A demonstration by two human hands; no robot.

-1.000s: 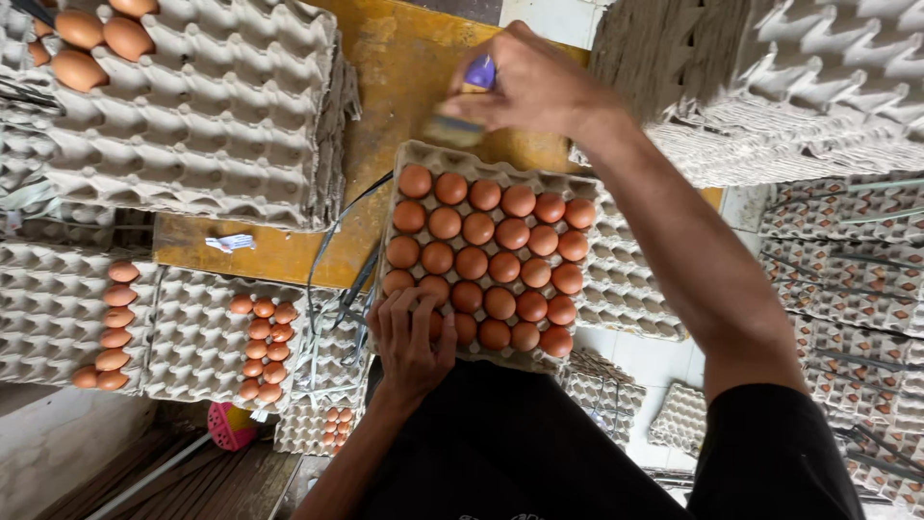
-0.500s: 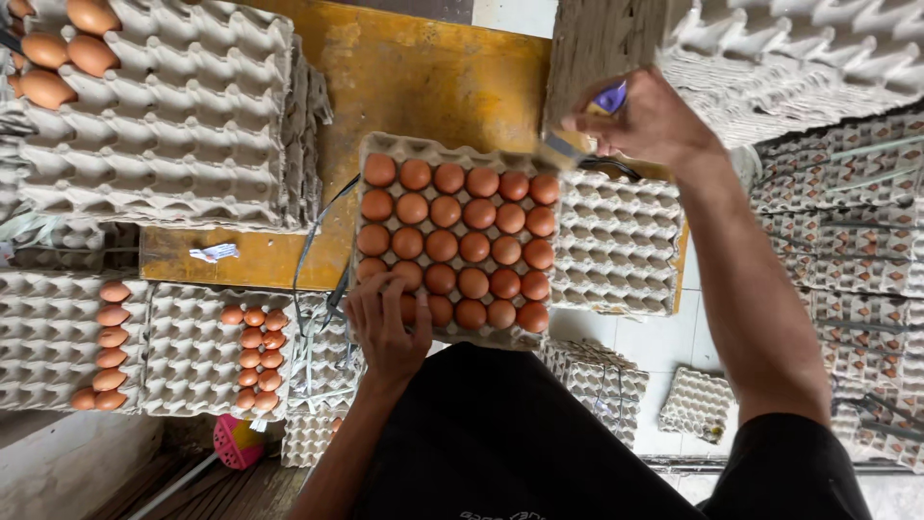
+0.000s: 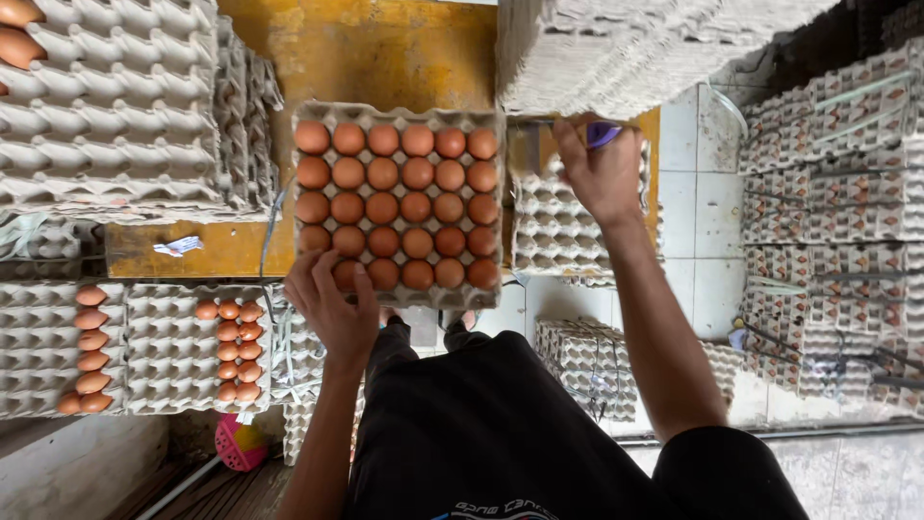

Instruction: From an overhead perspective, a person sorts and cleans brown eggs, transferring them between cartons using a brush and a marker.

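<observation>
A grey pulp tray (image 3: 399, 112) filled with several rows of brown eggs (image 3: 399, 205) is held out over my lap. My left hand (image 3: 332, 306) grips its near left corner, thumb on top beside the eggs. My right hand (image 3: 602, 173) is raised to the right of the tray, fingers closed on a small knife with a purple handle (image 3: 603, 133), just under a big stack of empty trays (image 3: 635, 48). The blade end is hidden behind my fingers.
A tall stack of empty trays (image 3: 115, 116) stands at upper left on a yellow wooden bench (image 3: 366, 48). Partly filled trays (image 3: 164, 351) lie at lower left. Bundled tray stacks (image 3: 833, 221) line the right side over white floor tiles (image 3: 703, 202).
The egg tray has come closer and sits more centred. My right hand with the knife has swung from above the tray to its right side, under the stack of empty trays.
</observation>
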